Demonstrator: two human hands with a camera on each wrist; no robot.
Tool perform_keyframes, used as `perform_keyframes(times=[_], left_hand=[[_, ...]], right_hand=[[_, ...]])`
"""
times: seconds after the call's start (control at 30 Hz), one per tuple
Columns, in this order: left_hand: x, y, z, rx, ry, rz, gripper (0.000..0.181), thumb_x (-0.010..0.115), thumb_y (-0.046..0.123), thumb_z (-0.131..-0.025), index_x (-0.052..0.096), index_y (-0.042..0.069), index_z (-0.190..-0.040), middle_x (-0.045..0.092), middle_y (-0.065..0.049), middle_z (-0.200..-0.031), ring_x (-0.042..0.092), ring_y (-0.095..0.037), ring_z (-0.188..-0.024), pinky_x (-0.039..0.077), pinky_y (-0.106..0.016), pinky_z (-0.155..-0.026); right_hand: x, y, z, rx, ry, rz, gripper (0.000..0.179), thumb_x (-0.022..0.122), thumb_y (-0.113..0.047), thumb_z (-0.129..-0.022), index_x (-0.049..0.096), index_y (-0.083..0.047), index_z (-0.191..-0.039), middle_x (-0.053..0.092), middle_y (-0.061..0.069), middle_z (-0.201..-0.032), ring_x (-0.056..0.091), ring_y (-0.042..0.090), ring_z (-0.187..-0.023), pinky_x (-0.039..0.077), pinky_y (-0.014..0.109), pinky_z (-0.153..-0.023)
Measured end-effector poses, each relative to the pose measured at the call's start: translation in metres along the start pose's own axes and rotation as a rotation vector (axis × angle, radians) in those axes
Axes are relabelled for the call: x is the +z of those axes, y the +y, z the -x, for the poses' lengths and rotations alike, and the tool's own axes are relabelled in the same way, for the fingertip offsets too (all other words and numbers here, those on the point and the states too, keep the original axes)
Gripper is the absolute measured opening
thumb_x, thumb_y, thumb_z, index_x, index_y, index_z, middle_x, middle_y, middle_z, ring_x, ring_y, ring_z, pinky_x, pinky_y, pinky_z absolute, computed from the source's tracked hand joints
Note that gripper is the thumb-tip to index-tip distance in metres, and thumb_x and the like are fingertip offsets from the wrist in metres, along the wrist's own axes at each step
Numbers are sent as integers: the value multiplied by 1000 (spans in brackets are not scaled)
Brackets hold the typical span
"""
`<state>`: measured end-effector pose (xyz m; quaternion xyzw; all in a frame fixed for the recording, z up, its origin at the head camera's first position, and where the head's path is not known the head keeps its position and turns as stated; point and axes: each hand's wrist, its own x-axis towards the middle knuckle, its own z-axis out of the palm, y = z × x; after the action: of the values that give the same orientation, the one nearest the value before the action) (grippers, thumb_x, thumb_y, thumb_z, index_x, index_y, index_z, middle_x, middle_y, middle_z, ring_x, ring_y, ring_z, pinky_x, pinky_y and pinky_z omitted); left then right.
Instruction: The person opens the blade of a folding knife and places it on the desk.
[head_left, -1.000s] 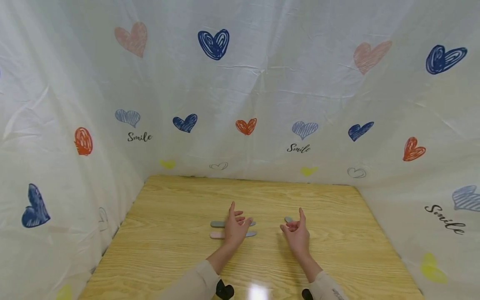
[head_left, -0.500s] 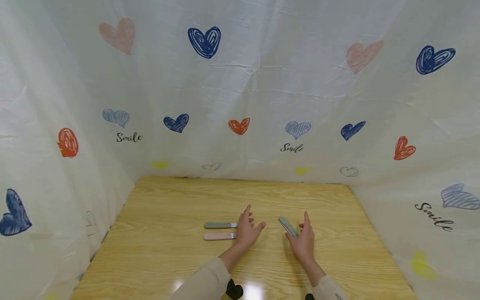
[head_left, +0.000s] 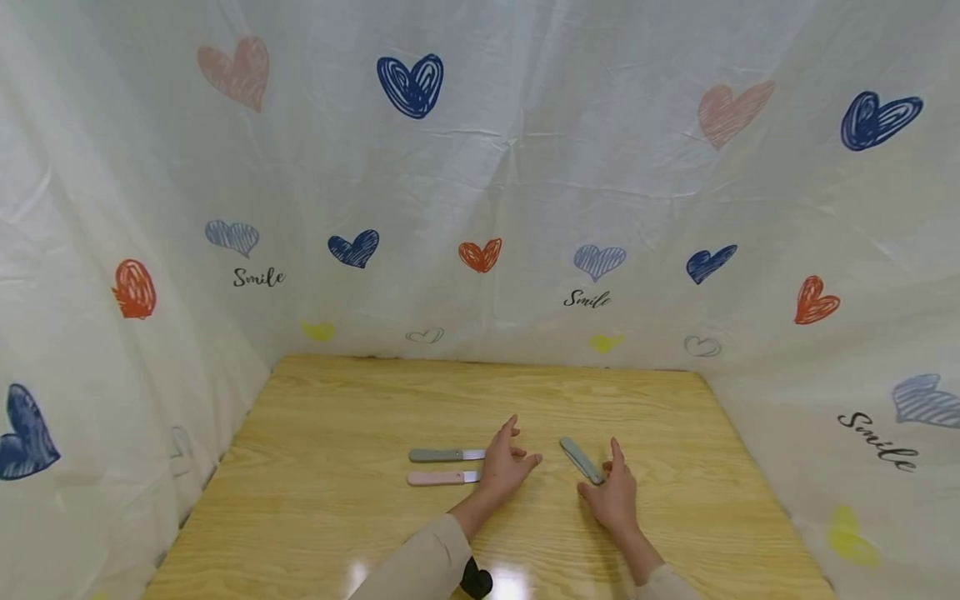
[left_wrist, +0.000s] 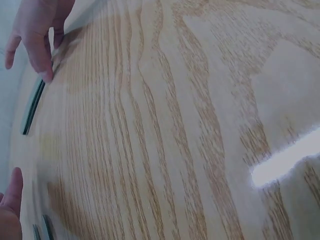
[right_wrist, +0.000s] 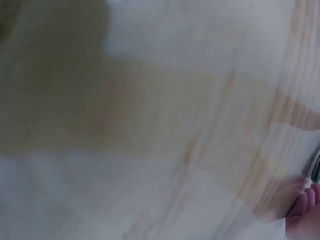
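Two unfolded folding knives lie side by side on the table, one with a green handle (head_left: pixel 435 455), one with a pink handle (head_left: pixel 435 478). My left hand (head_left: pixel 504 467) is over their blade ends with fingers extended, hiding the tips. To the right, a folded green knife (head_left: pixel 579 457) lies at a slant. My right hand (head_left: pixel 613 497) is at its near end, thumb and fingers spread to either side. The left wrist view has this folded knife (left_wrist: pixel 33 107) under the right hand's fingertip (left_wrist: pixel 46 76); whether they touch is unclear. Only curled fingers (right_wrist: pixel 307 205) show in the right wrist view.
The wood-grain table (head_left: pixel 337 533) ends at a white curtain (head_left: pixel 540 192) printed with hearts, which stands behind it and along both sides. A dark heart-shaped spot (head_left: pixel 476 578) shows beside the left sleeve.
My right hand has drawn back rightward and nearer, uncovering most of the folded knife. My left hand has shifted right, so the two handles show fully. The knives lie about where they were.
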<state>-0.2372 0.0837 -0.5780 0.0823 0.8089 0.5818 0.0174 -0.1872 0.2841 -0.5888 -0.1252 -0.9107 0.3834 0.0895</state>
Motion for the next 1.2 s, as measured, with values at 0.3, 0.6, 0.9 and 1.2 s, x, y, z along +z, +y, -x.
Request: perform_keyframes(times=[0.3,0.6,0.9,1.2], left_hand=[[17,4,-3,-19,-126,4,91,79,25,-81,25,10,-153,50,-14,-141,59,-19,-92,49,-20,-67],[24,4,-9,43,-261,-16,105,76,28,-84,1,16,-157,33,-18,-155,40,-43,-136,39,-54,-108],[25,5,-9,48,-301,-112,106,76,30,-83,1,10,-157,33,-16,-156,31,-40,-139,32,-58,-111],[27,4,-14,91,-363,-264,92,70,29,-87,13,8,-156,44,-7,-151,46,-34,-125,28,-54,-111]], right_hand=[[-1,7,0,-17,-20,-42,93,75,-1,-76,20,3,-151,59,30,-117,58,44,-108,47,56,-92],[2,6,-2,-28,10,-77,92,76,1,-76,22,4,-150,63,25,-112,60,36,-103,47,51,-92],[5,7,0,-67,45,-88,89,75,4,-74,25,7,-147,64,22,-109,61,35,-99,50,47,-86],[7,9,-1,18,-32,-97,87,71,3,-79,21,3,-150,63,21,-120,57,37,-111,45,53,-95]])
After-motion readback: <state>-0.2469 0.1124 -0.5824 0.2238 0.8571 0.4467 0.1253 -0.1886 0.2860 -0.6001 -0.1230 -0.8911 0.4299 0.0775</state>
